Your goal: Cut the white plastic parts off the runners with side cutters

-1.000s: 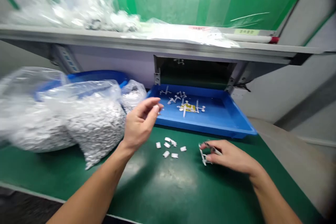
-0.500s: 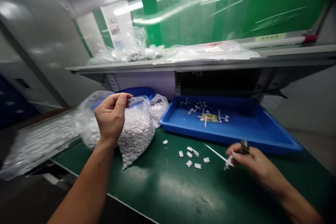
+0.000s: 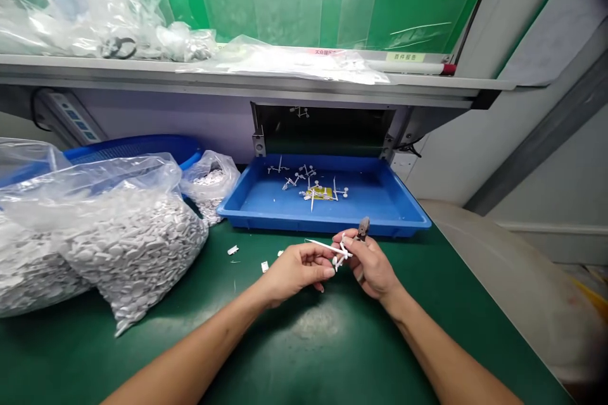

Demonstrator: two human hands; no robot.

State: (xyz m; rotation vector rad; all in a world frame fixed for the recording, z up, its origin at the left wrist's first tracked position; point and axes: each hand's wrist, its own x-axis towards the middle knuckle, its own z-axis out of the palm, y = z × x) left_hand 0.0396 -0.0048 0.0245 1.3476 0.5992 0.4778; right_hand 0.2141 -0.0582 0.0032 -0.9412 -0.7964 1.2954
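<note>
Two hands above a green desk (image 3: pixel 294 367): the left hand (image 3: pixel 297 272) grips a white plastic strip (image 3: pixel 323 245) in a pinch, the right hand's (image 3: pixel 370 264) grip closes on what seem small cutters (image 3: pixel 363 228).

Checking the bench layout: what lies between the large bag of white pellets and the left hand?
Head view: small white pieces lie on the green mat between the bag and the left hand.

The left forearm (image 3: pixel 190 354) and right forearm (image 3: pixel 446 354) are bare and slim, and the left hand (image 3: pixel 297 272) and right hand (image 3: pixel 370 264) have short fingernails.
</note>
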